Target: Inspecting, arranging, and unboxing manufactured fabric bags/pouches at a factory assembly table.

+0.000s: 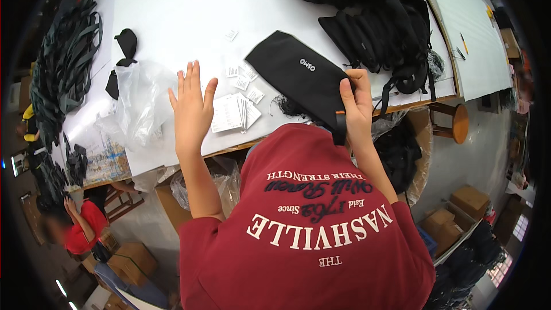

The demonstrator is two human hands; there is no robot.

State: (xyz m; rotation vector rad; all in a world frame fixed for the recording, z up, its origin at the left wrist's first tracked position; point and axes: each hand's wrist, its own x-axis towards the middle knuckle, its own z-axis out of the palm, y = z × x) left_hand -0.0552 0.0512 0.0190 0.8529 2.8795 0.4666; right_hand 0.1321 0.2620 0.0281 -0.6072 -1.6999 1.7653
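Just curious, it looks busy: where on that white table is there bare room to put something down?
The far middle of the white table, between the strap bundle and the black bag, is bare. It is crowded near the paper tags, the plastic bag and the heap of bags.

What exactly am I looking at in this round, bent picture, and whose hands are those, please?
This is one picture from a wide fisheye camera worn on a person's head and looking down, so straight edges curve and the person's own red shirt fills the lower part. There is no machine here, only two bare hands. The left hand is open with spread fingers above a stack of small white paper tags and holds nothing. The right hand grips one end of a flat black fabric pouch. Both are over a white table. Also on it are a clear plastic bag, a heap of dark straps at the left and piled black bags at the far right. Another person in red sits lower left.
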